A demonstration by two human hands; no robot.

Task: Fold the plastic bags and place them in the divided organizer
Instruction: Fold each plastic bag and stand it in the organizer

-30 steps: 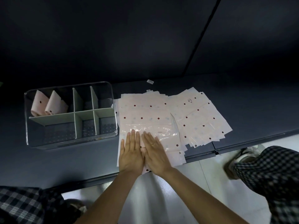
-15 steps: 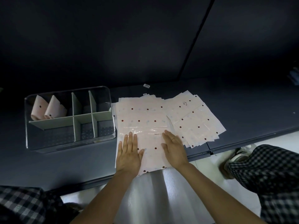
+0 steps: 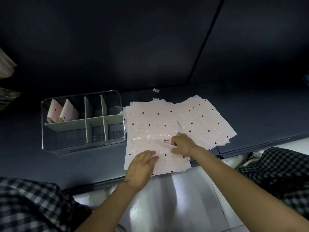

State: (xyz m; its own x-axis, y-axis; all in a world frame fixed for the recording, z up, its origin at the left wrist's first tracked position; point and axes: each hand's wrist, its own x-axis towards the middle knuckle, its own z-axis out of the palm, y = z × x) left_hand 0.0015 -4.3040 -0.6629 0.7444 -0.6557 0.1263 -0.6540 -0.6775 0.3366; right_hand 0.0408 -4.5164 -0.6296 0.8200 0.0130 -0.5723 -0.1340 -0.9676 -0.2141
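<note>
A pale pink plastic bag (image 3: 150, 131) with dark red dots lies on top of a stack at the near edge of the dark surface. Its right part is turned over toward the left, showing a recycling mark. My right hand (image 3: 182, 144) pinches that turned-over edge. My left hand (image 3: 142, 168) presses flat on the bag's near left part. A second stack of dotted bags (image 3: 205, 124) is fanned out to the right. The clear divided organizer (image 3: 50, 131) stands to the left, with two folded bags (image 3: 62, 111) upright in its back left compartment.
The dark surface (image 3: 83, 164) ends close to me, with a white tiled floor (image 3: 175, 206) below. Checked fabric covers my knees at lower left and right. Two small white labels (image 3: 156, 90) lie behind the stacks. A dark wall rises behind.
My right hand slid right from beside my left, took the bag's right edge and brought it over toward the left. My left hand stayed pressing on the bag.
</note>
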